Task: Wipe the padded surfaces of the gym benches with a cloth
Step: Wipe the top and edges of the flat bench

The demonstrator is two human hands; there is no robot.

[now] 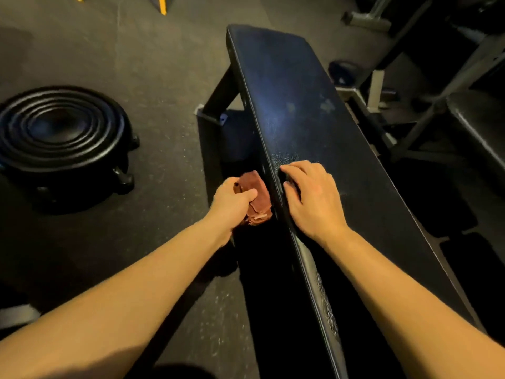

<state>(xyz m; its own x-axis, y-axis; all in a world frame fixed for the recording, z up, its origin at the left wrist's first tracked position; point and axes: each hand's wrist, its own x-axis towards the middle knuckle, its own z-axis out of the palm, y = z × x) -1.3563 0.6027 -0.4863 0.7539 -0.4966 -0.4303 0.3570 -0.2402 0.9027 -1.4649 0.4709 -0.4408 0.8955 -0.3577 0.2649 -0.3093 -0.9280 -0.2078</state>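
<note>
A long black padded bench [306, 113] runs from the lower middle up to the top centre. My left hand [232, 203] grips a folded reddish-brown cloth [258, 198] and holds it against the bench's left side wall, below the top pad. My right hand [311, 198] rests on the pad's left edge, its fingers curled over the rim beside the cloth. The pad's top shows dusty smudges and a cracked patch just beyond my right fingers.
A stack of black weight plates [60, 138] sits on the rubber floor at the left. The bench's black leg [218, 99] angles down to the floor. Grey metal frames [426, 110] and another padded seat [481, 124] crowd the right side.
</note>
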